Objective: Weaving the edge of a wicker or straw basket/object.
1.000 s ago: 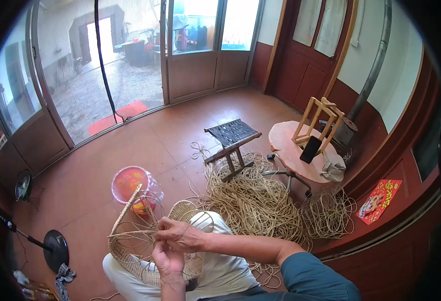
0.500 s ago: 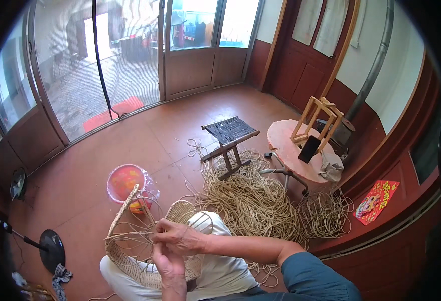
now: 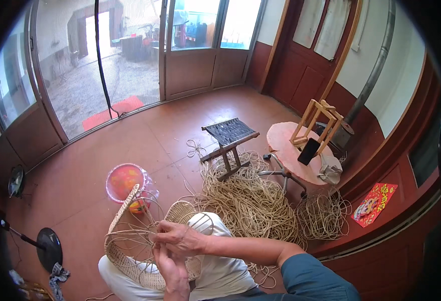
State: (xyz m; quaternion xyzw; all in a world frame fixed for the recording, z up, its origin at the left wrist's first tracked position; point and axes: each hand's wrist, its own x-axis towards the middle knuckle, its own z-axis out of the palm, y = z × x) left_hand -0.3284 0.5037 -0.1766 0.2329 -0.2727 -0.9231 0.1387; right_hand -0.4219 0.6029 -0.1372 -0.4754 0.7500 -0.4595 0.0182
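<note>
A half-woven straw basket with a twisted handle rests on my lap, over white trousers. Loose cord strands fan out from its rim. Both hands meet at the basket's right inner side. My right hand lies on top, its fingers pinched on a cord strand. Just below, my left hand has its fingers curled in close to the right fingertips; what they pinch is largely hidden.
A big heap of straw cord lies ahead to the right, with a folding stool standing at it. Beyond is a round pink-topped table with a wooden frame. A pink lined bucket stands ahead left; a fan base is farther left.
Both hands stay together at nearly the same spot, with the left hand shifted slightly right. The basket and surroundings have hardly moved.
</note>
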